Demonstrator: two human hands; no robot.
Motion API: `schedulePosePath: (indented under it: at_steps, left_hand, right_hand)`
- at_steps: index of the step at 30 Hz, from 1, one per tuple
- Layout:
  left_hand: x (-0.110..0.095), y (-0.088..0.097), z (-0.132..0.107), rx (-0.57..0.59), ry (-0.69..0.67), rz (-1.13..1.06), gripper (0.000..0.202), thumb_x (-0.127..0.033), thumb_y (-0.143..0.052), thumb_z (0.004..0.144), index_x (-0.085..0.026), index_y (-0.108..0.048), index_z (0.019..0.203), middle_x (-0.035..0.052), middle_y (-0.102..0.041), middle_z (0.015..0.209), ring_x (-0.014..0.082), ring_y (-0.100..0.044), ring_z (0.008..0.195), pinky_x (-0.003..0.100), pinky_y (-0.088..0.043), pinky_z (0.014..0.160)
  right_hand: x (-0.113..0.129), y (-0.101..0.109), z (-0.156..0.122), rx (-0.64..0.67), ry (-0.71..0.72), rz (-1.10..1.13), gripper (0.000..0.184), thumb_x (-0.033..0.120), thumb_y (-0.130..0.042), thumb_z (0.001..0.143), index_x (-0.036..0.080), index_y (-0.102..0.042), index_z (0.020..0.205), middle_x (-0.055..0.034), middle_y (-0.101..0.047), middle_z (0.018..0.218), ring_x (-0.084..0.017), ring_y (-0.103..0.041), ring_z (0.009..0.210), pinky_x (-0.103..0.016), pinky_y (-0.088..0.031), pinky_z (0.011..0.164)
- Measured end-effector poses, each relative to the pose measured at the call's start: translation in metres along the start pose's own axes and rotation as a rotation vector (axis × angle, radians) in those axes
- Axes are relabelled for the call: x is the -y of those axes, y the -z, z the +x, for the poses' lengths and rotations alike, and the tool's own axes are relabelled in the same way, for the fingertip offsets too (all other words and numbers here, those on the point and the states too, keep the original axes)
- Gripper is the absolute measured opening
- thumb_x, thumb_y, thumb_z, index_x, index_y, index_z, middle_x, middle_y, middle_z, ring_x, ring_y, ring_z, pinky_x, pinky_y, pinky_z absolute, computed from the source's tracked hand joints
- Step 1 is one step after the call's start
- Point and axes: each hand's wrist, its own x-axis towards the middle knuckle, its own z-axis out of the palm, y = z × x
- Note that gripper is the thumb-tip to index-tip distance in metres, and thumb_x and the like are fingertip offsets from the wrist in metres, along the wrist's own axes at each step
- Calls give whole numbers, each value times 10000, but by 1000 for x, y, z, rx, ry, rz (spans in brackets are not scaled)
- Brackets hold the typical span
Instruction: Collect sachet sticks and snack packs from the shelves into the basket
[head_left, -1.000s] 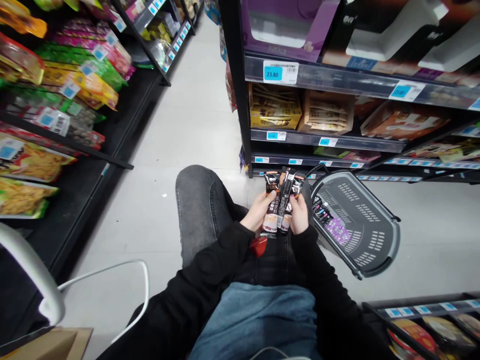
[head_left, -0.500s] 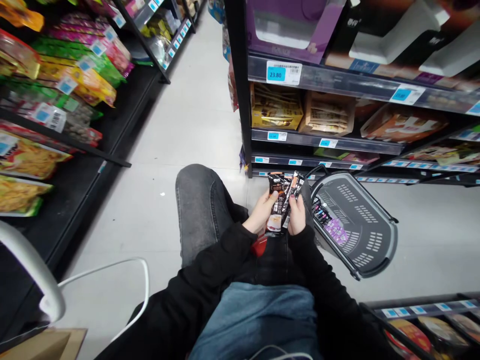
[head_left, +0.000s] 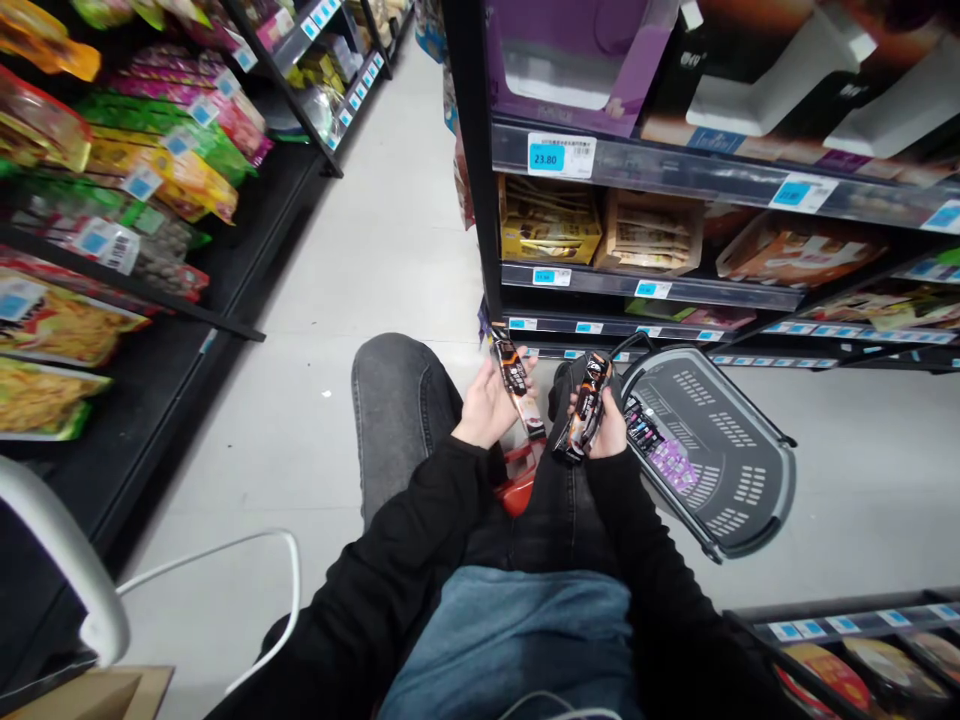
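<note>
My left hand (head_left: 484, 408) is palm up, with a slim black sachet (head_left: 515, 378) lying along its fingers. The sachet has orange and white print and a pale lower end. To the right, my right hand (head_left: 611, 430) is closed around more black sachets (head_left: 587, 402) of the same look; how many are stacked there I cannot tell. Both hands are above my knees, with a gap between them. A grey shopping basket (head_left: 712, 440) stands on the floor just right of my right hand, with purple packets (head_left: 673, 465) and black packets (head_left: 641, 425) inside.
Ahead on the right is a shelf unit (head_left: 645, 165) with sachet boxes and price tags. Bagged snacks fill a rack (head_left: 270, 250) on the left. Part of a red object (head_left: 516, 497) shows between my legs. A white cable (head_left: 295, 570) curves at lower left.
My hands have moved apart, splitting the bunch of sachets between them. The left hand has shifted left and turned palm up; the right has moved slightly right. The basket is unmoved.
</note>
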Motion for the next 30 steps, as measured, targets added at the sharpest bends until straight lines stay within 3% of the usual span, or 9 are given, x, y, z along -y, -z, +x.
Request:
schedulePosePath:
  at_steps: [3,7,14,19,24,30]
  left_hand:
    - [7,0,1,15,-38,100,348,-298,-610,783,-158,-607,1102,25,-596,791,101,-532,660,246,-470,652]
    - [19,0,1,-78,-119,407,367,-305,-750,652,-138,-594,939,-42,-520,650,81,-512,545,240,-495,549]
    - [24,-6,-4,-35,-132,564,492,-422,-715,671,-156,-487,1017,58,-658,848,163,-639,589,302,-556,509]
    - [21,-4,-5,-27,-122,638,456,-434,-670,721,-151,-479,1023,93,-688,884,118,-599,499,233,-507,443]
    - [20,-3,-4,62,-94,524,480,-289,-745,650,-125,-517,1040,141,-679,1039,90,-588,600,207,-493,529]
    - [23,-3,0,34,-79,515,527,-219,-789,579,-128,-527,1028,146,-669,1067,152,-659,691,265,-531,617]
  right_hand:
    - [-2,3,3,41,20,-42,447,513,-379,898,144,-625,838,-47,-661,655,-133,-598,523,-246,-484,485]
    - [-2,5,4,58,3,-38,459,518,-368,899,146,-633,858,-47,-665,679,-138,-598,540,-256,-487,499]
    - [-2,11,7,101,-23,-106,505,545,-332,895,149,-644,868,-54,-651,648,-156,-570,502,-292,-485,497]
    - [-2,11,8,93,0,-119,504,536,-336,894,137,-643,864,-57,-648,635,-151,-566,493,-280,-482,482]
    - [-2,6,5,72,3,-70,478,511,-343,907,140,-637,840,-55,-666,673,-134,-595,521,-249,-487,484]
    - [-3,7,7,51,-16,-32,464,525,-375,896,141,-632,861,-52,-672,679,-143,-607,530,-253,-491,478]
